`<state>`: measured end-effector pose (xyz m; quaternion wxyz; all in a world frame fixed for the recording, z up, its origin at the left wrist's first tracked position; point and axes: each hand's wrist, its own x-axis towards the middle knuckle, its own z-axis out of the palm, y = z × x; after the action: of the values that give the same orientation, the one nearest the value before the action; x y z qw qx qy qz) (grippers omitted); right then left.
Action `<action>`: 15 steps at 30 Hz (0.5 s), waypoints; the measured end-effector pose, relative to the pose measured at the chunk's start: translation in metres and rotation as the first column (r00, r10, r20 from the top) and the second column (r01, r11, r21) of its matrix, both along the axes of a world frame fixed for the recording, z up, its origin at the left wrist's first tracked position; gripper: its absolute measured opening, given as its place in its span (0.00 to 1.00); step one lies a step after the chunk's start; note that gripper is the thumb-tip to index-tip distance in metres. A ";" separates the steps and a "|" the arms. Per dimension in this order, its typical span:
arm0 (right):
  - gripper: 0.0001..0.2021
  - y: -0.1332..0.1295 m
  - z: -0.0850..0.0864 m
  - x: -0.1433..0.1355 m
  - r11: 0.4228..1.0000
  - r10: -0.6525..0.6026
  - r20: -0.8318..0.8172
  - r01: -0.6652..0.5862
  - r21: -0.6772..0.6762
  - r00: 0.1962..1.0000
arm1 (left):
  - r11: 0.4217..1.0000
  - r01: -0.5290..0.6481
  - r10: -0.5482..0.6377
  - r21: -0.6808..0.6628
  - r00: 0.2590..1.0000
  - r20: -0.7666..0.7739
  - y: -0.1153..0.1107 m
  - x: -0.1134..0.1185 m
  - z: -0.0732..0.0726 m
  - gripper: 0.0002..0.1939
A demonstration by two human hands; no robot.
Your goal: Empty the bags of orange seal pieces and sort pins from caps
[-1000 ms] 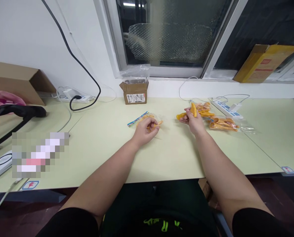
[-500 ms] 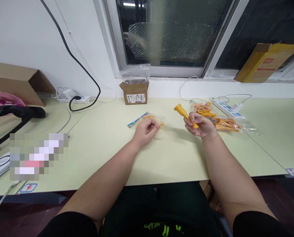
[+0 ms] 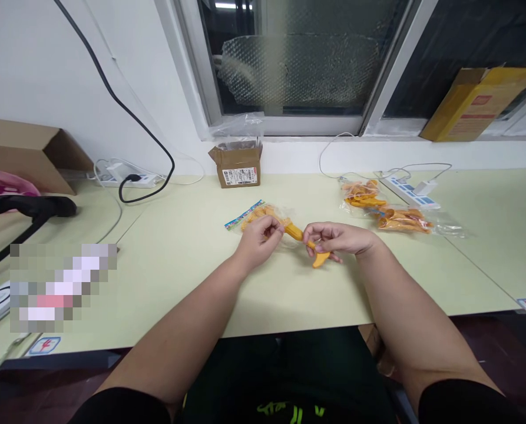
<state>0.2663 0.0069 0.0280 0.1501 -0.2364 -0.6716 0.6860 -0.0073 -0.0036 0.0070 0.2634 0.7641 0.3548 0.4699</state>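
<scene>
"Far to the left of our grip, what do we have?"

"Well out from our left hand [image 3: 263,237], a large cardboard box [image 3: 19,140] stands behind a black strap [image 3: 46,206]. Then comes a white power strip [image 3: 146,180], with a black cable [image 3: 108,83] plugged into it."

"And nearer that hand?"

"Behind it, close to the wall, we see a small brown box [image 3: 234,159] with a white label. Just past our left knuckles lies a clear bag [image 3: 267,211], patterned strip at its left end, yellow-orange pieces inside."

"How do our left fingers stand?"

"Thumb and fingertips together, pinching the bag near its right end."

"So where's the loose yellow piece [image 3: 294,231]?"

"Between our two hands, slanting from the bag's right end down to a curved tip below our right fingers. We can't tell how much of it sits inside."

"And our right hand [image 3: 328,240]?"

"Clamped lightly on the narrow neck of that piece, thumb against fingertips."

"Right of that grip?"

"Behind and rightward, two filled bags [image 3: 404,219] lie beside each other, a second power strip [image 3: 408,191] just behind. Farthest right, a yellow carton [image 3: 475,112] leans against the window."
</scene>
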 end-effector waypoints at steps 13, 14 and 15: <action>0.11 0.003 -0.033 -0.063 0.955 -0.268 -0.212 0.287 0.068 0.940 | 0.995 0.077 -0.067 0.066 0.988 -0.139 -0.005 0.001 -0.001 0.06; 0.14 0.004 -0.035 -0.066 0.946 -0.307 -0.219 0.323 0.041 0.926 | 0.995 0.077 -0.067 0.067 0.987 -0.144 -0.006 0.000 0.000 0.06; 0.17 0.005 -0.035 -0.067 0.930 -0.357 -0.219 0.368 0.011 0.908 | 0.994 0.081 -0.071 0.067 0.987 -0.146 -0.007 0.000 0.001 0.06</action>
<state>0.1994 0.0115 -0.0074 0.3520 -0.2781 -0.6135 0.6499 -0.0071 -0.0102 0.0081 0.2269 0.8180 0.3262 0.4158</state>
